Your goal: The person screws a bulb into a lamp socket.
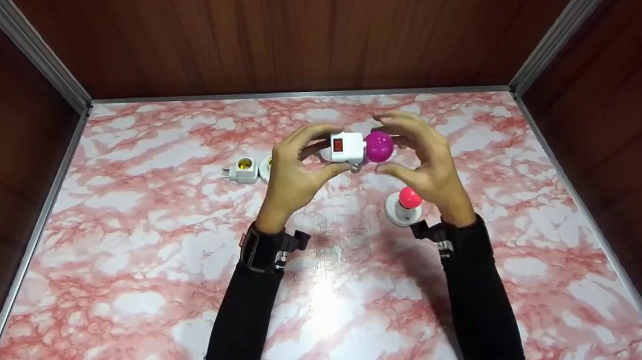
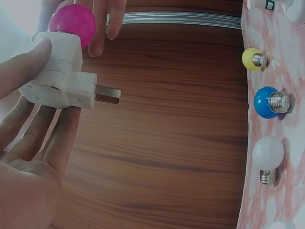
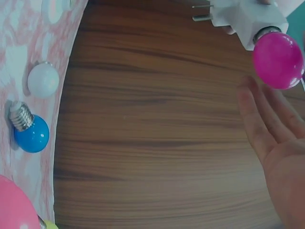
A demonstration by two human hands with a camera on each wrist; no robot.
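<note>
The left hand [image 1: 293, 173] grips a white plug-in lamp socket [image 1: 347, 149] above the desk [image 1: 151, 259], with a magenta bulb [image 1: 379, 146] in its mouth. The right hand [image 1: 428, 161] is spread around the bulb — apparently not gripping. Shallow threading could let the bulb drop — unsupported.

Tabletop [image 1: 137, 300] white, marbled with pink-red veins. Back wall [image 1: 311, 34] reddish-brown wood-look panel, grain running up and down. Left wall [image 1: 2, 140] and right wall [image 1: 605, 126] dark brown, shadowed. Silvery metal strip [image 1: 180, 100] along tabletop's back edge; grey metal corner posts [image 1: 41, 58] either side. Bright reflection [image 1: 324, 309] on tabletop's near middle. Whitish glare [image 2: 16, 14] at left wrist view's upper corner.
</note>
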